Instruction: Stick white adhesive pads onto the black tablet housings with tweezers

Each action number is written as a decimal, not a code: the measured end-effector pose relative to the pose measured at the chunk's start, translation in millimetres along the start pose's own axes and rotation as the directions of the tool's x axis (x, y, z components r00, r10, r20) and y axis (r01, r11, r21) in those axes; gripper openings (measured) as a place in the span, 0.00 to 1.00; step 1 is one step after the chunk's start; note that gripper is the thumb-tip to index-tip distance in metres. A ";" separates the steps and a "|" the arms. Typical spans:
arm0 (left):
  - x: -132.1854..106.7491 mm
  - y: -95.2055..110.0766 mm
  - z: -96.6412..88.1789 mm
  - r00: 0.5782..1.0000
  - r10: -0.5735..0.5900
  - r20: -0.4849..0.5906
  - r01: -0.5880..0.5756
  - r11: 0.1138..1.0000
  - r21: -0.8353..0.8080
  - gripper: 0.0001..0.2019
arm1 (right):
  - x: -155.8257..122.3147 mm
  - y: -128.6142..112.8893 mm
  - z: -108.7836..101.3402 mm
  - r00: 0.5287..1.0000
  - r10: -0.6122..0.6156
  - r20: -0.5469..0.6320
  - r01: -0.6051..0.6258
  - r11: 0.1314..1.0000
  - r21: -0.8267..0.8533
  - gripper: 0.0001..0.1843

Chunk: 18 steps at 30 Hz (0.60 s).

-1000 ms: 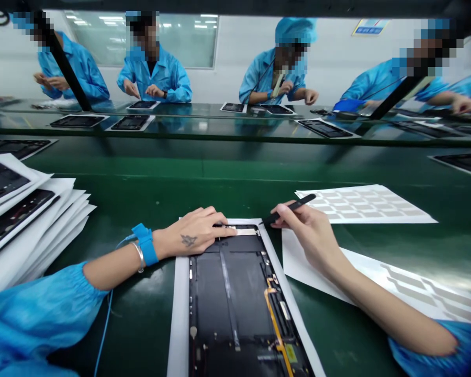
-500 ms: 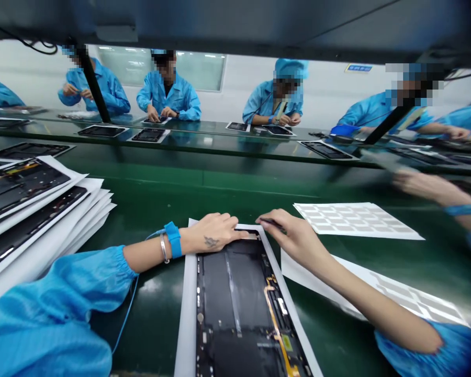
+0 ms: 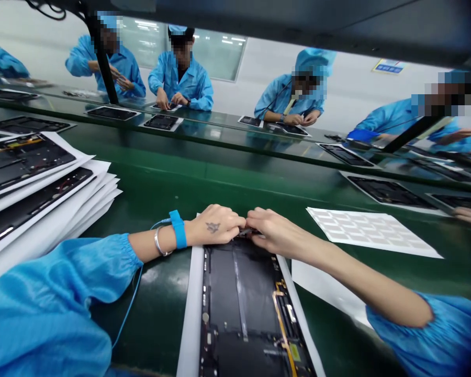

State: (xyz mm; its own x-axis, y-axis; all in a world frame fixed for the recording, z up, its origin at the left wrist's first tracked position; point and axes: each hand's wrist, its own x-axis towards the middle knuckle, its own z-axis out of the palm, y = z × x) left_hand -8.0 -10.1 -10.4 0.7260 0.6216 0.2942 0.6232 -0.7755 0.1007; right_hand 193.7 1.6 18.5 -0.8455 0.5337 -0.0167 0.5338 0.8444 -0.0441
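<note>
Hands: left hand lies flat, its fingers on the top edge of an opened black tablet; right hand pinches a black pick, now closed in against the left.
Hidden: the pick's tip, under the fingers.
Tablet: on a white sheet, at 6 o'clock from the hands.
Nearby: label sheet at 3 o'clock; stacked tablets at 9 o'clock, on the green desk.

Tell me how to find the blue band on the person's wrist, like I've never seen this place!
Start at the long green workbench and find the black tablet-shaped device lying on a white sheet. The left hand, with a small tattoo, rests at the device's far end. Just behind that hand is the bright blue wrist strap, set apart by its thin blue cord and the silver bangle beside it.
</note>
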 end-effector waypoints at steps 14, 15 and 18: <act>-0.4 0.2 0.9 0.998 0.067 0.004 -0.067 0.992 0.106 0.09 | -33.1 16.9 2.8 0.966 0.243 -0.086 -0.229 0.962 0.147 0.07; -0.4 0.0 1.3 0.998 0.068 0.005 -0.068 0.991 0.113 0.09 | -36.7 13.6 8.5 0.954 0.248 -0.167 -0.213 0.955 0.205 0.07; -0.5 -0.5 2.4 0.997 0.070 0.011 -0.071 0.989 0.126 0.09 | -47.2 3.6 23.6 0.936 0.185 -0.300 -0.083 0.943 0.323 0.11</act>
State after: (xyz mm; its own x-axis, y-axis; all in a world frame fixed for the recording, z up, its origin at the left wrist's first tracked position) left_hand -7.9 -9.8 -12.9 0.7712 0.5668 0.2899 0.6017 -0.7977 -0.0411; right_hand 235.3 -21.6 -4.5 -0.6896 0.6698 0.2755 0.5706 0.7367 -0.3629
